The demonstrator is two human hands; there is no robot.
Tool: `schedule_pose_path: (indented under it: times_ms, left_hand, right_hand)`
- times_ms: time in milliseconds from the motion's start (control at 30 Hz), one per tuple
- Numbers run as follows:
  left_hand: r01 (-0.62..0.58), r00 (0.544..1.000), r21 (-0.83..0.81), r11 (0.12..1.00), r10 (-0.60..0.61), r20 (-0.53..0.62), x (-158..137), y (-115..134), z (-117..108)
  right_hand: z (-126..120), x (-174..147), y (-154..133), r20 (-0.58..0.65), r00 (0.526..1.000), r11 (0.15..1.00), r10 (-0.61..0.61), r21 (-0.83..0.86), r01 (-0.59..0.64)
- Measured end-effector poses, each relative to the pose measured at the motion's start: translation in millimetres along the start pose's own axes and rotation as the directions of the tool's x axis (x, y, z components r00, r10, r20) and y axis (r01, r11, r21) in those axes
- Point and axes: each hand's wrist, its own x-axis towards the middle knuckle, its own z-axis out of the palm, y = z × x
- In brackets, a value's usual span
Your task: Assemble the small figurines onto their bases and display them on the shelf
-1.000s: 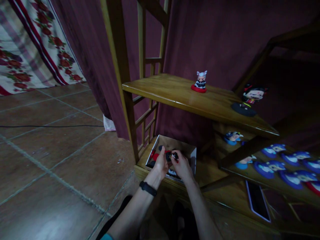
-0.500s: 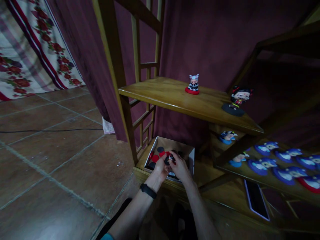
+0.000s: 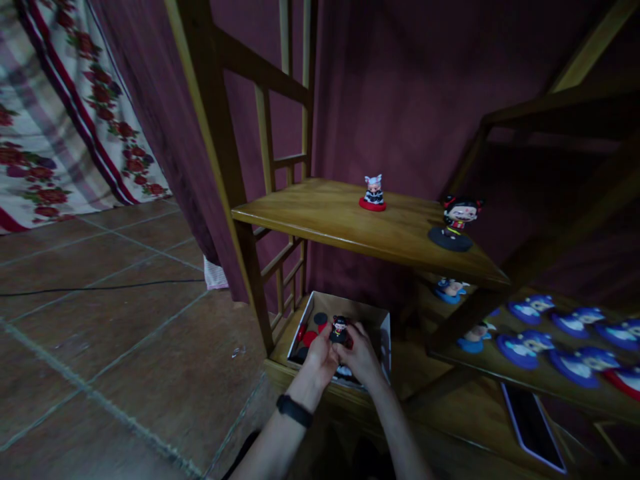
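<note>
Between both hands, above a white cardboard box (image 3: pixel 353 304), a small black-haired figurine (image 3: pixel 339 326) stands upright with its face toward me. My left hand (image 3: pixel 323 355) is closed on its lower left side, near a dark base. My right hand (image 3: pixel 361 357) grips it from the right, its fingertips partly hidden behind the figurine. Inside the box lie red discs (image 3: pixel 310 338) and dark discs (image 3: pixel 320 319); the hands cover the rest of the contents.
The upper wooden shelf (image 3: pixel 300 210) holds a white-haired figurine on a red base (image 3: pixel 373 193) and a black-haired figurine on a dark base (image 3: pixel 456 223). Several blue-based figurines (image 3: pixel 530 308) stand on the lower right shelf. A phone (image 3: pixel 533 427) lies below them.
The figurine in my hands has turned from lying tilted to upright, and it has risen a little over the box. The camera view has shifted slightly, so the shelf sits lower.
</note>
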Motion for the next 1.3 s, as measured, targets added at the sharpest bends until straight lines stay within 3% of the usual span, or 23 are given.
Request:
schedule_pose_path:
  times_ms: [100,233,400,533,767,1000,1300]
  left_hand:
    - [0.006,1.0,0.066,0.998,-0.007,0.003,-1,1,-5]
    - [-0.161,0.986,0.287,0.944,0.166,0.009,0,7,-15]
    - [-0.291,0.956,0.44,0.849,0.271,0.111,0,11,-21]
    - [-0.288,0.957,0.434,0.854,0.276,0.091,2,11,-21]
    - [-0.233,0.971,0.448,0.863,0.232,0.059,2,13,-20]
    - [-0.213,0.974,0.447,0.869,0.223,0.029,-3,11,-14]
    - [-0.27,0.959,0.44,0.856,0.278,0.049,-3,6,-11]
  right_hand:
    - [-2,0,-4,-0.023,1.0,0.999,0.017,-0.033,-0.018]
    - [-12,1,-2,0.0,0.995,0.994,0.1,-0.048,-0.1]
    - [-17,2,1,0.076,0.991,0.986,0.112,0.119,-0.12]
    - [-11,3,4,0.118,0.988,0.938,0.097,0.32,-0.131]
    - [-5,3,9,0.083,0.97,0.793,0.229,0.562,-0.235]
    - [-4,4,6,0.041,0.945,0.758,0.326,0.586,-0.287]
    - [-5,2,5,-0.02,0.943,0.753,0.331,0.609,-0.251]
